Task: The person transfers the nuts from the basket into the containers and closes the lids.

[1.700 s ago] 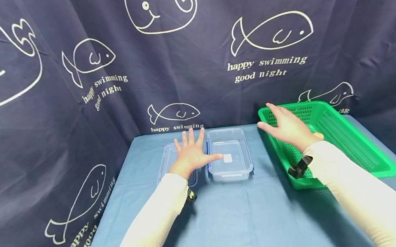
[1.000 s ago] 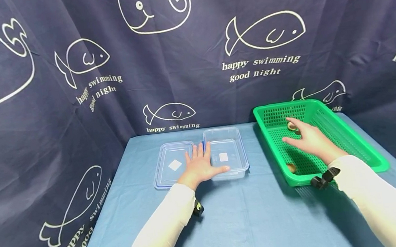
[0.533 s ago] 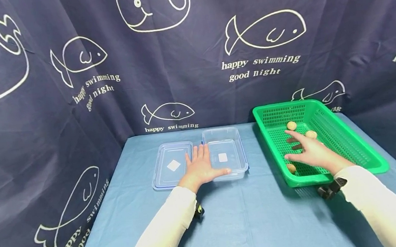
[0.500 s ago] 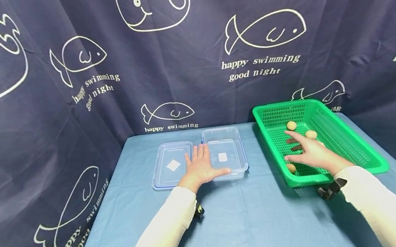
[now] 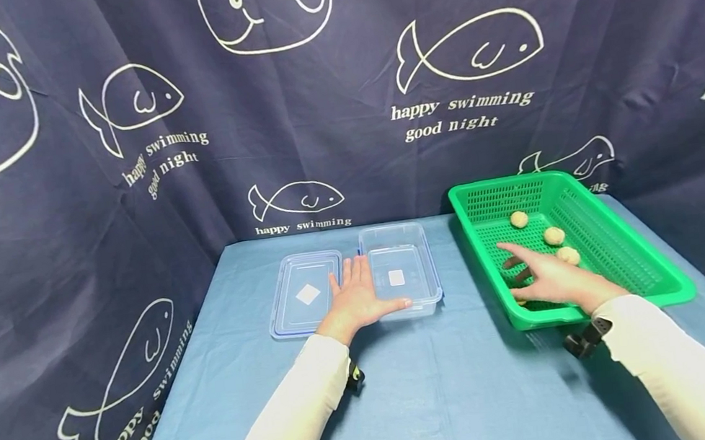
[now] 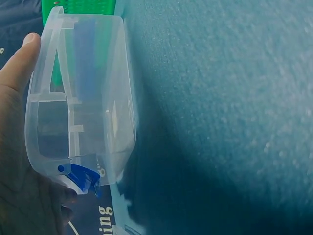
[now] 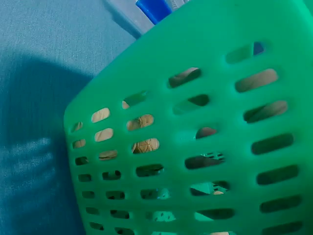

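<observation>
1. Reaching lower into green basket (image 5: 610, 241) w/ R hand (image 5: 558, 278), vs. hovering by its left rim approx. 1.7 s ago; shifting only a bit since 0.5 s ago.
2. Exposing three walnut-like balls (image 5: 554, 236) inside basket now, vs. one peeking out by R wrist 1.7 s ago; partly covering a 4th w/ R thumb.
3. Keeping R hand's grip spread, w/ wide gap betw. thumb & index; can't tell if touching 4th ball.
4. Spreading L hand (image 5: 357, 303) flat w/ thumb out, betw. lid (image 5: 306, 272) & clear container (image 5: 428, 306); uncovering more of lid than 1.7 s ago; can't tell re contact.
5. Reading "happy swimming good night" in white, repeating across navy curtain (image 5: 328, 121) among outlined whales & fish.
6. Bearing a white square sticker (image 5: 396, 278) in container, plus a diamond-set sticker (image 5: 308, 295) on lid; too small to read any print.
7. Showing rigid, rectangular see-thru plastic w/ blue latch (image 6: 84, 177) on container; slotted plastic on basket; cracked tan texture on a ball thru slots; blue cloth on bench (image 5: 451, 397).
</observation>
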### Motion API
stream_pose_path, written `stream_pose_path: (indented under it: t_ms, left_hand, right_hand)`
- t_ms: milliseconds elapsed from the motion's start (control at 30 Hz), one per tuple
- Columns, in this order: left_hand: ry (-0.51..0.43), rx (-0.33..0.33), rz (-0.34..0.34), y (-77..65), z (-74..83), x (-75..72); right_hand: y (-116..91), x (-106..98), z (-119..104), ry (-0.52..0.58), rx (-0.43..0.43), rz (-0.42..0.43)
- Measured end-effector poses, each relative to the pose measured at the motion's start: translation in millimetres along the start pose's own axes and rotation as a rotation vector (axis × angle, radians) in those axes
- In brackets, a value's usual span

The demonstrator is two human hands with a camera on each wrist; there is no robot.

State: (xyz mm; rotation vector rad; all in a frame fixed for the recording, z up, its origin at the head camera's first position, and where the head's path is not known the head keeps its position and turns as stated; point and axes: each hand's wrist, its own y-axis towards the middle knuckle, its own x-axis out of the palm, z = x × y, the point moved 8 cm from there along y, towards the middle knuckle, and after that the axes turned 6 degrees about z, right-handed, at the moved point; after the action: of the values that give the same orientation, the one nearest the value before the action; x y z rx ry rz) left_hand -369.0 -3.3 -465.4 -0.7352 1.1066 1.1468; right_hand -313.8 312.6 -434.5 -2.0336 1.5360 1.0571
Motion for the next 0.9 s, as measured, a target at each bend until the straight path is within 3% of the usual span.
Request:
stream_pose_path:
  t_ms: [733,900]
  left_hand:
    - [0.012,0.010,-0.004,-10.8,9.5,4.0]
    - [0.000,0.012,-0.004,-10.1,9.1,6.2]
  right_hand:
    - [4.9,12.2,7.9,-0.080,0.049,-0.156]
    - [6.1,14.3,8.5,-0.116,0.026,-0.167]
